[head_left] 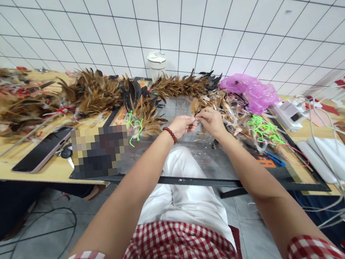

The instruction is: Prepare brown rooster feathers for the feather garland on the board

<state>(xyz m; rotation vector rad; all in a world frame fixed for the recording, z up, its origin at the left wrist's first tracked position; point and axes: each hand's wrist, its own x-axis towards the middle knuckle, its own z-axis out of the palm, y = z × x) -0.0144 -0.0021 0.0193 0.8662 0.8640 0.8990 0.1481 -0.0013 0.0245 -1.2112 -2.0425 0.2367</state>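
Observation:
My left hand (183,125), a dark red bead bracelet above its wrist, is closed in a pinch over the black-framed table top (193,150). Facing it, my right hand (212,120) also pinches, with the fingertips of both hands meeting. A small brown feather (194,105) rises from between them; its lower end is hidden by the fingers. Just beyond my right hand lies a loose pile of brown and pale feathers (219,99). Brown feather strips (182,84) run along the back, and a feather bunch with bright green cords (133,123) lies left of my hands.
Green cords (264,129), a blue cutter-like tool (274,158) and a pink plastic bag (251,91) lie at right. Further right are white devices with cables (331,157). At left lie a phone (44,149) and keys (67,153). A white lidded container (157,62) stands by the tiled wall.

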